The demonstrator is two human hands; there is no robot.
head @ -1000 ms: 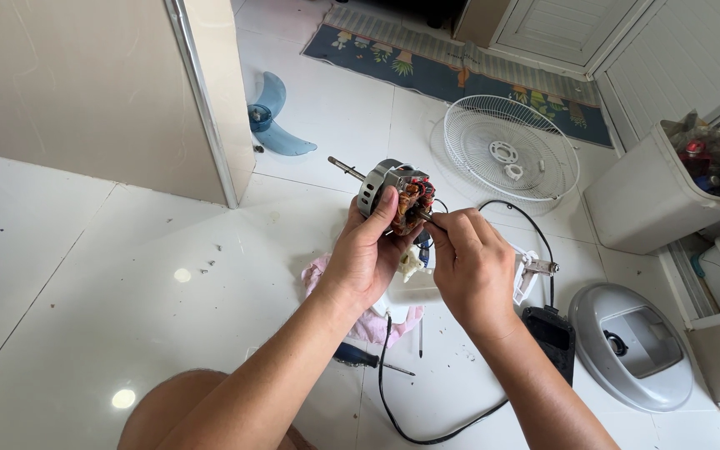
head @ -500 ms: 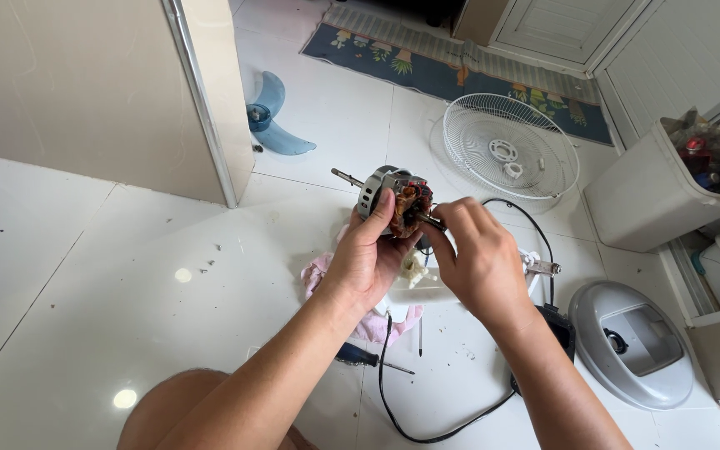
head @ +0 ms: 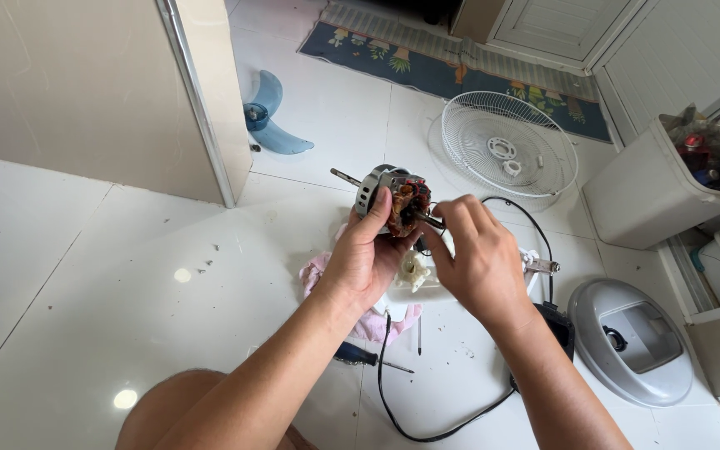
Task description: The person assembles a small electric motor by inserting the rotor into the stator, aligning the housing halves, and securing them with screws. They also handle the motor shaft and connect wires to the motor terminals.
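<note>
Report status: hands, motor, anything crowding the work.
Left hand grips fan motor, held above the floor. Right hand pinches the motor's shaft end. Pink cloth, screwdriver and black cord lie below; nothing blocks the hands.

Over the last second the fan motor [head: 392, 198] has turned a little in the left hand [head: 366, 254], its shaft now pointing more level toward the left. The right hand [head: 478, 258] has slid up from beside the motor's lower edge, and its fingertips [head: 446, 213] now pinch the rear shaft stub at the copper windings.
</note>
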